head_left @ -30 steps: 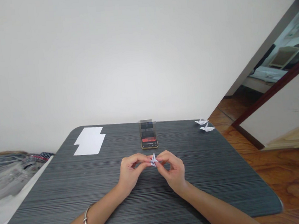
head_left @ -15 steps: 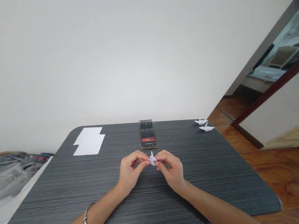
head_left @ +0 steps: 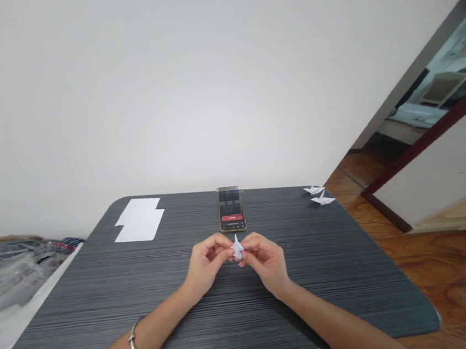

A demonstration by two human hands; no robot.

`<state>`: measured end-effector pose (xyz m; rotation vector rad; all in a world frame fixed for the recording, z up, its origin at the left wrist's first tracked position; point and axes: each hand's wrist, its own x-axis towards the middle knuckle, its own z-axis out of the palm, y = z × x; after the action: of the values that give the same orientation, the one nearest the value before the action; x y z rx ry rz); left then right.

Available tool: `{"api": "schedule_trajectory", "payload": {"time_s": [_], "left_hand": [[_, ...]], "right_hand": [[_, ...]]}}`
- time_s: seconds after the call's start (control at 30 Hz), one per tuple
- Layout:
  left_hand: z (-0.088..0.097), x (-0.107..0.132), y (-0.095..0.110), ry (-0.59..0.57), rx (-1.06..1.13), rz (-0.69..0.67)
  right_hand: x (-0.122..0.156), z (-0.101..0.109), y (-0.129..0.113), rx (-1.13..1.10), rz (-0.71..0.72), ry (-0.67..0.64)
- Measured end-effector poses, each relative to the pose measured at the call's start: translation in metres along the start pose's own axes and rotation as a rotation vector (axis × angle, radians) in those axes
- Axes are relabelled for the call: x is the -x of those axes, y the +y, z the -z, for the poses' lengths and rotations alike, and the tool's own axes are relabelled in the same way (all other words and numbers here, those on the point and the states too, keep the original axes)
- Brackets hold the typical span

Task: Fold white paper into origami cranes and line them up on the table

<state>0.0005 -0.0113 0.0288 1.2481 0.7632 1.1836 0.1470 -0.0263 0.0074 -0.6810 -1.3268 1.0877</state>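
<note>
Item: small white folded paper figure (head_left: 237, 248), held just above the dark grey striped tabletop (head_left: 104, 299), centre. The left hand (head_left: 206, 267) and right hand (head_left: 266, 262) are both closed, fingertips pinching it from either side. Black phone (head_left: 232, 217) at 12 o'clock, white paper sheets (head_left: 140, 220) at 10, two folded white paper birds (head_left: 318, 195) at 2. Judged risk: an uneven pull could tear the thin points.
</note>
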Motion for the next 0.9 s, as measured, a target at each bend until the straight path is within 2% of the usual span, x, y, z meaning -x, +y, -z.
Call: {"api": "schedule_trajectory", "payload": {"time_s": [0.37, 0.67, 0.77, 0.9], "left_hand": [[0.0014, 0.0003, -0.0010, -0.023, 0.021, 0.000], [0.0018, -0.0019, -0.0051, -0.010, 0.067, 0.059], [0.0019, -0.0016, -0.0063, 0.001, 0.062, 0.062], [0.0015, -0.0023, -0.0051, 0.029, 0.060, 0.088]], "right_hand": [[-0.0023, -0.0022, -0.0014, -0.078, -0.023, 0.034], [-0.0051, -0.0023, -0.0025, -0.136, -0.201, 0.077], [-0.0068, -0.0028, -0.0029, -0.154, -0.223, 0.138], [-0.0073, -0.0025, -0.0024, -0.117, -0.233, 0.130]]}}
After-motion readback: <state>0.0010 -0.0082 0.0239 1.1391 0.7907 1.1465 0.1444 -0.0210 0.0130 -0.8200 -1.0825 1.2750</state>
